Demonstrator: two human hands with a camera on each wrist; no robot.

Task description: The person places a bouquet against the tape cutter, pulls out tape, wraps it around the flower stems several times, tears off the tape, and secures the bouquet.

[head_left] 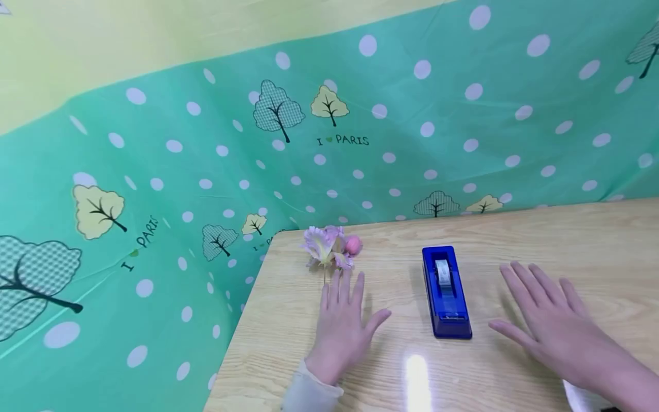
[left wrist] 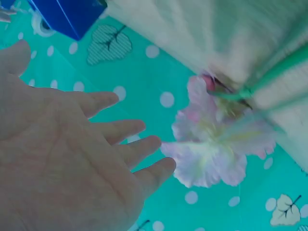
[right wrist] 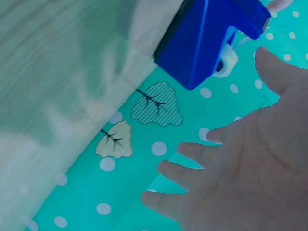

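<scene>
A blue tape dispenser [head_left: 447,297] with a roll of tape [head_left: 443,273] stands on the wooden table between both hands. My left hand [head_left: 341,332] is to its left, palm down with fingers straight and spread, holding nothing. Just beyond those fingertips lie pale purple artificial flowers [head_left: 320,245] with a pink round bud [head_left: 353,245]; in the left wrist view the flowers [left wrist: 207,154] show green stems. To the right of the dispenser, my right hand [head_left: 553,326] is spread palm down with nothing in it. The right wrist view shows the dispenser [right wrist: 192,48] near the thumb.
A green cloth [head_left: 391,114] with white dots and printed trees hangs behind and left of the table [head_left: 556,240]. At the bottom right, partly under the right forearm, a white object [head_left: 582,399] shows; its kind is hidden.
</scene>
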